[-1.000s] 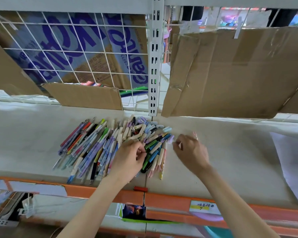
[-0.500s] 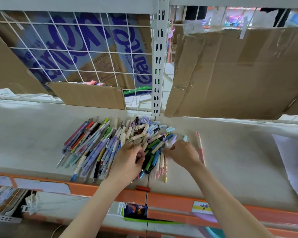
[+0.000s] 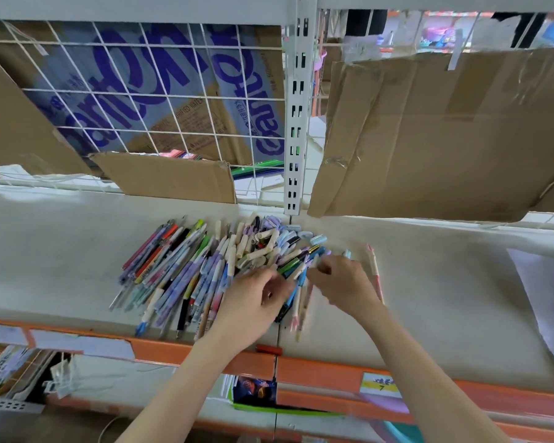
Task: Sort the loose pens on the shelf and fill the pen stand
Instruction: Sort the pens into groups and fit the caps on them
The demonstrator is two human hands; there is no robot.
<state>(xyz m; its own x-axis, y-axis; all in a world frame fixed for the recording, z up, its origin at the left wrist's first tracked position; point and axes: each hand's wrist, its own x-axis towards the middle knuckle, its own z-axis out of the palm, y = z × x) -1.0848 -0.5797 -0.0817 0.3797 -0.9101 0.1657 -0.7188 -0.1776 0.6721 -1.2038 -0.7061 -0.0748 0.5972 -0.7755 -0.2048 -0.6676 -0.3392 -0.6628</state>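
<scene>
The orange shelf edge (image 3: 186, 350) is nearest. Just beyond it both hands work in the right part of the pen pile (image 3: 205, 270). The left hand (image 3: 253, 302) has its fingers curled into the pens; the right hand (image 3: 343, 282) pinches at the pile's right end. Blur hides whether either really holds a pen. Some near pens reach almost to the edge, so a careless sweep could roll them off. One pink pen (image 3: 374, 273) lies apart on the right. The pens are thin and many-coloured, with loose caps at the far side. No stand is in view.

Pale shelf (image 3: 61, 251), pen heap (image 3: 205, 270), pink pen (image 3: 374, 270)
</scene>
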